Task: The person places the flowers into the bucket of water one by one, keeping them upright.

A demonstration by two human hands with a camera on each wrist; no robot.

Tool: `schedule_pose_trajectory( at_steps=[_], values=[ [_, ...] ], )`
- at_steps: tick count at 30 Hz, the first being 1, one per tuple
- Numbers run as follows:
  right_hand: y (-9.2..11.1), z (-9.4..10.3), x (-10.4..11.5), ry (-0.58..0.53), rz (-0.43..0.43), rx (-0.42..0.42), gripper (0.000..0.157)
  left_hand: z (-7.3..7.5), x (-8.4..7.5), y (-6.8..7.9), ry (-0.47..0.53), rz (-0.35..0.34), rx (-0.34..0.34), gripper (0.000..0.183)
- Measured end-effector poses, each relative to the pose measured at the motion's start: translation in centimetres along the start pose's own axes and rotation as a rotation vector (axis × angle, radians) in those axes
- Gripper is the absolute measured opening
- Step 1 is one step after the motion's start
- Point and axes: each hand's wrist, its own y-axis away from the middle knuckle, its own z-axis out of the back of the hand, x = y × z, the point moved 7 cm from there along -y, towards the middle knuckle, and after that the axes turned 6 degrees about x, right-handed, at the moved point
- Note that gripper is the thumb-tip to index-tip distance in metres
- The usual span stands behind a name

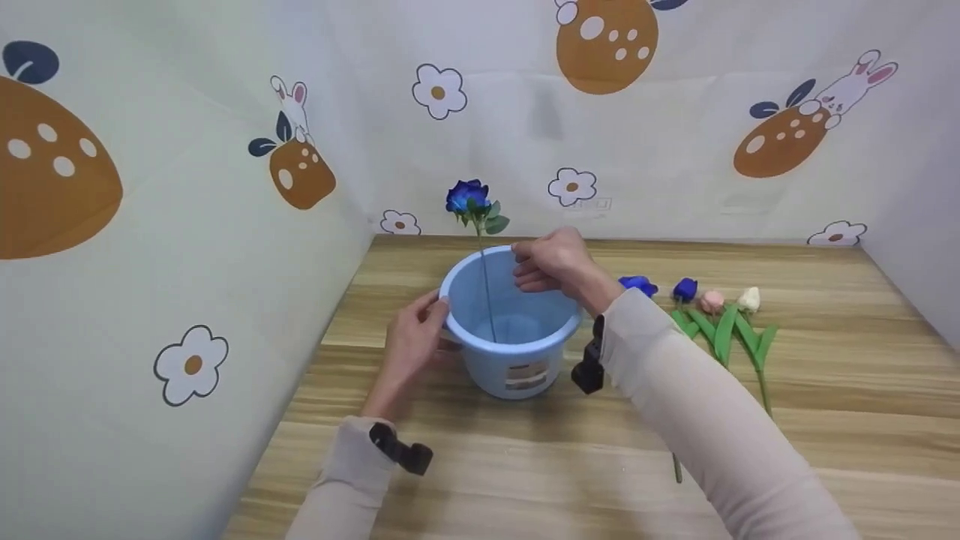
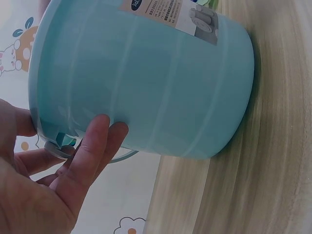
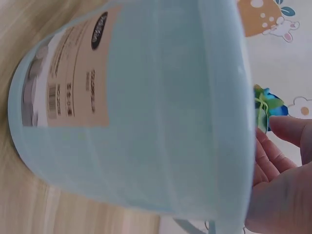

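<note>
A light blue bucket stands upright on the table, with a printed label on its side. One blue rose leans inside it, its long thin stem reaching to the bottom and its bloom above the rim. My left hand grips the bucket's left edge; in the left wrist view the thumb is at the rim and fingers lie against the outer wall near the handle's lug. Over the far right part of the opening is my right hand, its fingers loosely bent and holding nothing, just right of the rose stem.
Right of the bucket lie another blue flower, a dark blue tulip, a pink tulip and a white tulip, partly under my right forearm. Patterned cloth walls enclose the wooden table at the back and sides.
</note>
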Motion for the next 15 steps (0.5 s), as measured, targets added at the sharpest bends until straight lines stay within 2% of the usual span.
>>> schedule_pose_trajectory(
  at_steps=[10,15],
  values=[
    [0.7,2.5,0.6,-0.055,0.021,-0.047,0.035,0.1,0.0,-0.1,-0.016,0.036,0.01,0.05],
    [0.9,3.8,0.4,-0.103,0.031,-0.062,0.028,-0.1,0.2,0.0,-0.024,0.033,0.011,0.05]
  ],
)
